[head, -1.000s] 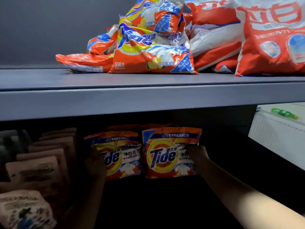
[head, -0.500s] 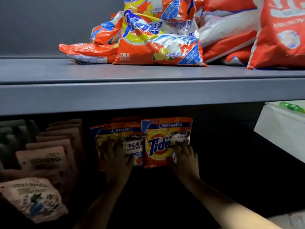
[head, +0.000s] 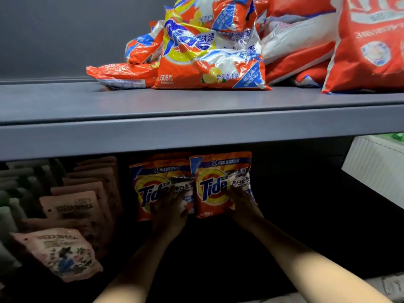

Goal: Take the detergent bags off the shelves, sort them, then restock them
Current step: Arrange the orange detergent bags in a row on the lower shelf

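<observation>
Two Tide bags (head: 215,184) are standing side by side, edges touching, under the grey shelf (head: 196,132). Left hand (head: 169,206) and right hand (head: 242,202) are pressing flat on them, fingers spread; dark open room is lying to the right.

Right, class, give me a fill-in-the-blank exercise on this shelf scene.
1. Two Tide bags stand upright on the ___ shelf.
2. Each hand rests on the front of a ___ bag.
3. The heaped bags lie on the ___ shelf.
4. The front heaped bag reads ___ grams.

Missing: lower; Tide; upper; 508
</observation>
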`<state>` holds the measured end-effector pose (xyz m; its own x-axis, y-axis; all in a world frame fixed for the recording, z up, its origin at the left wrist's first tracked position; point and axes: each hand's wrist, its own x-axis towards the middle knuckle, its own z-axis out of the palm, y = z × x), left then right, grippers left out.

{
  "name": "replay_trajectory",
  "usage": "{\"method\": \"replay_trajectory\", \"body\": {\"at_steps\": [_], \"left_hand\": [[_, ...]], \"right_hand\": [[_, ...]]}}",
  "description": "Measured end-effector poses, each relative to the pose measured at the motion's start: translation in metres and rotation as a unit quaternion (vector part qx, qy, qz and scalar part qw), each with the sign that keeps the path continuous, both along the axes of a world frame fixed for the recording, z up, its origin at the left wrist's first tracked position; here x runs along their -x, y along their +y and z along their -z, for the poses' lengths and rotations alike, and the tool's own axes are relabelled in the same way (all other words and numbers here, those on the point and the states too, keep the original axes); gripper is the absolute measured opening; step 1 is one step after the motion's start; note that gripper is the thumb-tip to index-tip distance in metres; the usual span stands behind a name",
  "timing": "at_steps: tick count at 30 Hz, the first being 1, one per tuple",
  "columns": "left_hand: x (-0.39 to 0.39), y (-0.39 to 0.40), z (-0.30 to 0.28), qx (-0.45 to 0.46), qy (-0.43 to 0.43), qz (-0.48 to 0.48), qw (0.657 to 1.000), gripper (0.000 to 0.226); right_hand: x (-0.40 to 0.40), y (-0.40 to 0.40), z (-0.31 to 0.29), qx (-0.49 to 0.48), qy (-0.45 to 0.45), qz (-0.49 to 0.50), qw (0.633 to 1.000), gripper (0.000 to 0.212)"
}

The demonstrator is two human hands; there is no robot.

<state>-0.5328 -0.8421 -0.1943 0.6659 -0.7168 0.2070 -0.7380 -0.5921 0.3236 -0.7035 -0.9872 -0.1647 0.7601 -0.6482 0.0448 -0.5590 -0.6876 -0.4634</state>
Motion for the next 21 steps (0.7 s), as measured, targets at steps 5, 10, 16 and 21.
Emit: {"method": "replay_trajectory", "body": {"at_steps": [5,10,16,21], "left_hand": [[0.032,0.024,-0.034,0.044,0.05,-0.007,0.998,0.039],[0.083,0.057,-0.08,0.01,-0.035,-0.033,0.999,0.04],[0.154,0.097,-0.127,-0.057,-0.064,-0.031,0.996,0.038],[0.203,0.13,-0.162,-0.01,-0.135,0.0,0.991,0.033]], "right_hand": [[0.021,0.02,-0.024,0.013,0.027,-0.012,0.999,0.058],[0.059,0.046,-0.053,0.091,0.071,-0.048,0.992,0.057],[0.117,0.08,-0.098,0.143,0.059,-0.052,0.987,0.056],[0.164,0.11,-0.136,0.195,-0.002,-0.05,0.979,0.044]]}}
